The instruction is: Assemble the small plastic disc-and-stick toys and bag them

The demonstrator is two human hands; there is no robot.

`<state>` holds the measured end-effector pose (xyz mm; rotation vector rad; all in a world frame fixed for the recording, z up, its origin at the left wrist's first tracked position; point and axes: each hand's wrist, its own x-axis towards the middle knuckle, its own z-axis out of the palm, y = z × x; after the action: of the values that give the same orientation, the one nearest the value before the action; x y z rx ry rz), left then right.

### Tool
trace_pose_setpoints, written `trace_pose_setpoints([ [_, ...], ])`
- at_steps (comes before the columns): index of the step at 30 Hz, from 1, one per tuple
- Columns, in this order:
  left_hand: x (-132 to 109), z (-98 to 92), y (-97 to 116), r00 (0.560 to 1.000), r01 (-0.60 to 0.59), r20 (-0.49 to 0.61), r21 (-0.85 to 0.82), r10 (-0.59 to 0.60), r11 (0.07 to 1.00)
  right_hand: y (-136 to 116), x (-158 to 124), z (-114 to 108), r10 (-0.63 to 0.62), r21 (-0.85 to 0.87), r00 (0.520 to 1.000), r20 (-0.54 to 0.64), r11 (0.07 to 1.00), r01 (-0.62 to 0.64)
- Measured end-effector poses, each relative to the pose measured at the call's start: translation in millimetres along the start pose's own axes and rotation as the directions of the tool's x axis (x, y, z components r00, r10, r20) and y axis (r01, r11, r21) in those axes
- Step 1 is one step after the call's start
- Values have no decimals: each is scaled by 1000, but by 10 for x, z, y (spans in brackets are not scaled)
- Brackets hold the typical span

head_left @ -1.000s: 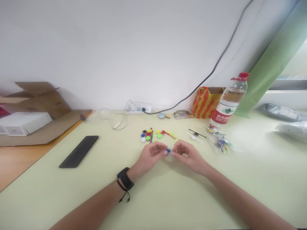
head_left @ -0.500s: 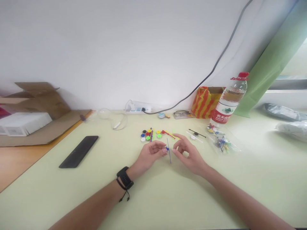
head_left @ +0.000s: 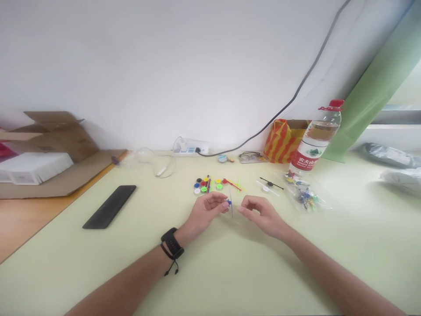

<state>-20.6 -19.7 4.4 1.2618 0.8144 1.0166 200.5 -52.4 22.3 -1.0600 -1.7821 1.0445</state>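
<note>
Table edge (head_left: 42,226) far from blue piece (head_left: 229,202)

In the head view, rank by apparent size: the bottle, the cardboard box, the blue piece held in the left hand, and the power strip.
Largest to smallest:
1. Cardboard box
2. Bottle
3. Power strip
4. Blue piece, partly hidden by the left hand

head view | worn on head, facing forward-down | table (head_left: 204,276) near, wall (head_left: 184,74) beyond | hands (head_left: 204,212) mid-frame
</note>
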Motion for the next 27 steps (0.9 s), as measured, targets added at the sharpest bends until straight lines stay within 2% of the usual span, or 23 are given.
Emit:
trace_pose_setpoints([
  [7,-39,28,47,999,17,45,29,-18,999,38,6,92,-21,43,996,-88,999,25],
  [27,-48,32,50,997,-1,73,32,-1,1000,40,-5,82,-17,-5,999,-45,1000,17],
])
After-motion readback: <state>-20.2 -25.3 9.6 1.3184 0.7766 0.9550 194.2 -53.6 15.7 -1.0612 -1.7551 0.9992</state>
